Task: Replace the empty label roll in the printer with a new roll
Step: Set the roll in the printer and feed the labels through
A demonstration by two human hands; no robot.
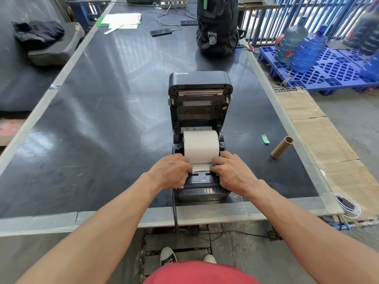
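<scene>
Both bare forearms extended forward, converging. Left hand (171,171) palm down, knuckles up, fingers (184,160) curled inward toward right hand. Right hand (229,171) mirrors it, palm down, fingers (217,162) bent inward. Fingertips of both near each other, not touching.

"Xprinter" is printed on the printer's raised lid (200,77).

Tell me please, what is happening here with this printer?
A person is loading a new label roll into the open printer on the black table. The white roll already sits in the bay, with the lid raised. The left hand and right hand press the loose paper end at both edges near the front slot. The empty cardboard core lies on the table to the right.
</scene>
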